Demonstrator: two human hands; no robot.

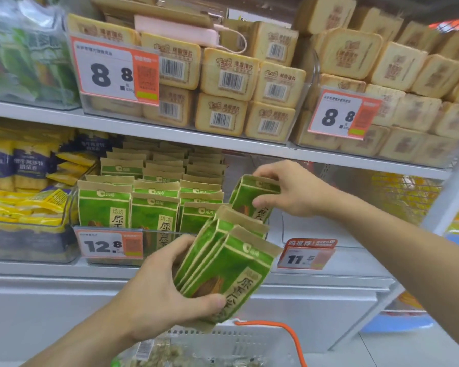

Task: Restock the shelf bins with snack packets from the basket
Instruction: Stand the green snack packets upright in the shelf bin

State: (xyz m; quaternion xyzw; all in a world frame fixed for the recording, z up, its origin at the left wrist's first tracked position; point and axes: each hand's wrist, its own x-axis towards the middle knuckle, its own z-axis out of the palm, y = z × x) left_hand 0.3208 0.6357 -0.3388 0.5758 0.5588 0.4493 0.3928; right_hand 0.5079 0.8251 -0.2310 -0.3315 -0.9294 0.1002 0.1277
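My left hand (167, 295) grips a fanned stack of several green-and-tan snack packets (228, 263) in front of the lower shelf. My right hand (289, 192) pinches one more green packet (249, 197) by its top, tilted, just right of the filled rows. The clear shelf bin (149, 234) holds several upright rows of the same green packets (154, 207). The white basket (223, 337) with an orange handle (284, 332) sits below at the bottom edge, with a packet inside.
Upper shelf bins hold tan bread-shaped packs (231, 75) behind 8.8 price tags (114, 70); a pink power bank (175, 30) lies on top. Yellow and blue packets (29, 181) fill the left bin. A bin tagged 11.5 (306, 254) stands right of the green packets.
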